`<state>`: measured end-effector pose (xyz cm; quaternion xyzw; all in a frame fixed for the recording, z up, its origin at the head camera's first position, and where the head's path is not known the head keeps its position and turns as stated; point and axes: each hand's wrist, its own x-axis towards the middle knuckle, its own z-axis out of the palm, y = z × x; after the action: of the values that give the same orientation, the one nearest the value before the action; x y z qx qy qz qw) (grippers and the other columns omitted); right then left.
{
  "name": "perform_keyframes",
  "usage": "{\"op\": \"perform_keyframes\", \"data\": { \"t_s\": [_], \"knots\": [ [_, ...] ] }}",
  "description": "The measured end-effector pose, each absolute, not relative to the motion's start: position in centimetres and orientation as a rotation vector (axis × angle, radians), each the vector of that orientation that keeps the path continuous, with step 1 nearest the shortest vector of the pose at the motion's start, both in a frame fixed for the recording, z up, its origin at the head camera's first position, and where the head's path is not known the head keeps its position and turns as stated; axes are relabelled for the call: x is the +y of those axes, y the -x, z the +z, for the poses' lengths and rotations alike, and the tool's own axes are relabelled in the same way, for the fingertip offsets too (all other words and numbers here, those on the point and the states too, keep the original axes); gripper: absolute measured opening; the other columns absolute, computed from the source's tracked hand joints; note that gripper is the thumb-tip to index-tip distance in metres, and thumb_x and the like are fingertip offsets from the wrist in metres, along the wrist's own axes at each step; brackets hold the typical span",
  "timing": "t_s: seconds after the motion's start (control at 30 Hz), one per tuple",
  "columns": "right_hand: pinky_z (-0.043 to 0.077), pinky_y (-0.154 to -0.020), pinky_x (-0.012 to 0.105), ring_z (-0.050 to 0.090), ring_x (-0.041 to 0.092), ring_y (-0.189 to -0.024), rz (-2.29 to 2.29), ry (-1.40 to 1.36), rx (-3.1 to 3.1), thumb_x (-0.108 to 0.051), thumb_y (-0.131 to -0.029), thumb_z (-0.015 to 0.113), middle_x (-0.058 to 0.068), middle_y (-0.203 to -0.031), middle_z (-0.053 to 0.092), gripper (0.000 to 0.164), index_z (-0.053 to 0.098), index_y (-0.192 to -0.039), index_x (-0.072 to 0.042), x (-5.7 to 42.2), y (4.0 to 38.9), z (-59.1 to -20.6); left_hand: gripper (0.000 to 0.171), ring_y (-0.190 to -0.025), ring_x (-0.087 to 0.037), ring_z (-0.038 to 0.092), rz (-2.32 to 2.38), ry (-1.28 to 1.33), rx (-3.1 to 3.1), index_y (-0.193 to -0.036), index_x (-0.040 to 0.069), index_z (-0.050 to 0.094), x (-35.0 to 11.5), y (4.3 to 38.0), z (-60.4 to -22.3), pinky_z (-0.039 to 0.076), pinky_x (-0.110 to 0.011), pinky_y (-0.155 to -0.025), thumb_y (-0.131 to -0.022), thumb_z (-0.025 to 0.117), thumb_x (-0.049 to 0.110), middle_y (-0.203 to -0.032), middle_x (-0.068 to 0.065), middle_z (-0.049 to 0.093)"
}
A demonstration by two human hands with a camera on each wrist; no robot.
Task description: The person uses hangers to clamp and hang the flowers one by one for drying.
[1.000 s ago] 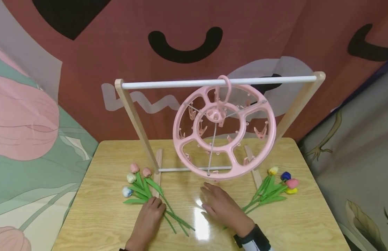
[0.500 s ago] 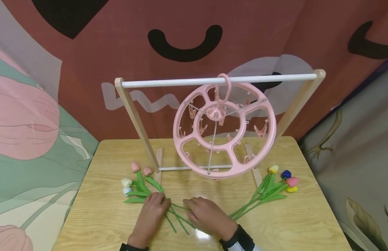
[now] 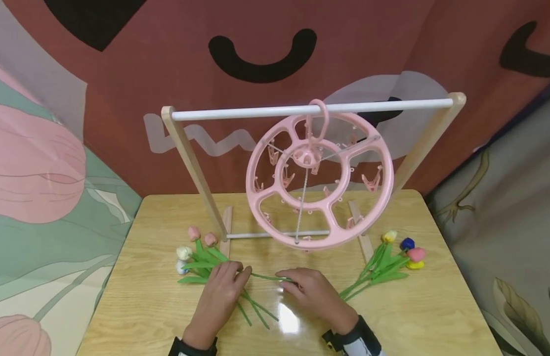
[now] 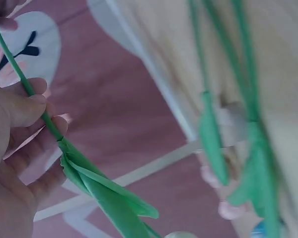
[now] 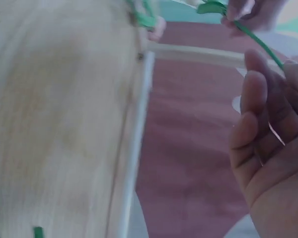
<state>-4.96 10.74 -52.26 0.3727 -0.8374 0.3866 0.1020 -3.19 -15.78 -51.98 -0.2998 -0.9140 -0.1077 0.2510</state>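
Between my hands runs the green stem [image 3: 270, 278] of an artificial tulip. My left hand [image 3: 221, 291] pinches that stem just below its leaves [image 4: 107, 191], with the thumb on it in the left wrist view. My right hand [image 3: 317, 291] holds the stem's lower end between thumb and fingers. A whitish bloom [image 4: 181, 235] peeks in at the bottom of the left wrist view. Beside and under my left hand lie other tulips, with pink blooms [image 3: 193, 233] and a pale blue bloom [image 3: 181, 267]; their stems [image 3: 259, 307] cross on the table.
A wooden rack with a white top bar [image 3: 243, 114] stands at the back of the table [image 3: 137, 296]. From it hangs a round pink clip hanger [image 3: 252, 198] with several pegs. On the right lies another tulip bunch [image 3: 386, 269] with yellow, blue and pink blooms.
My right hand moved left to the stems, took hold of one stem's end, then drew back right a little. My left hand shifted slightly up and right, lifting that tulip's stem.
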Motion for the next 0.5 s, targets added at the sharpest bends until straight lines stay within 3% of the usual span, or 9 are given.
{"op": "perform_keyframes", "data": {
  "t_s": [0.17,0.27,0.37,0.5],
  "knots": [
    [0.054,-0.068,0.008,0.066,0.001,-0.077,1.345,-1.078,-2.388,-0.003,-0.090,0.077,0.004,-0.102,0.078,0.033,0.072,-0.122,-0.007,11.4,5.2,-51.4,0.029,-0.093,-0.026,0.065,-0.392,0.814,-2.423,-0.109,0.003,0.075,-15.3,3.0,-49.7,0.060,-0.040,-0.076,-0.086,0.061,-0.007,-0.102,-0.011,0.066],
    [0.056,-0.071,0.009,0.067,0.004,-0.081,1.341,-1.062,-2.419,-0.005,-0.091,0.076,0.001,-0.101,0.077,0.034,0.071,-0.124,-0.007,11.5,5.3,-51.2,0.027,-0.090,-0.024,0.066,-0.514,0.788,-2.361,-0.108,0.002,0.073,-14.9,2.7,-48.4,0.061,-0.034,-0.075,-0.097,0.050,-0.007,-0.102,-0.011,0.066],
    [0.061,-0.082,0.019,0.070,0.009,-0.096,1.280,-1.068,-2.467,-0.010,-0.094,0.075,0.001,-0.112,0.076,0.036,0.069,-0.129,-0.010,11.3,5.4,-51.1,0.028,-0.088,-0.022,0.067,-0.701,0.755,-2.277,-0.108,0.000,0.070,-14.3,2.5,-47.3,0.060,-0.025,-0.078,-0.110,0.043,0.008,-0.102,-0.010,0.066],
    [0.059,-0.100,0.034,0.064,0.016,-0.121,1.221,-1.101,-2.542,-0.018,-0.097,0.073,0.003,-0.134,0.068,0.044,0.062,-0.140,-0.014,10.9,5.6,-51.0,0.022,-0.091,-0.020,0.068,-1.011,0.712,-2.195,-0.109,-0.002,0.065,-13.5,2.4,-46.4,0.059,-0.016,-0.084,-0.109,0.052,0.015,-0.104,-0.009,0.066]
  ]
}}
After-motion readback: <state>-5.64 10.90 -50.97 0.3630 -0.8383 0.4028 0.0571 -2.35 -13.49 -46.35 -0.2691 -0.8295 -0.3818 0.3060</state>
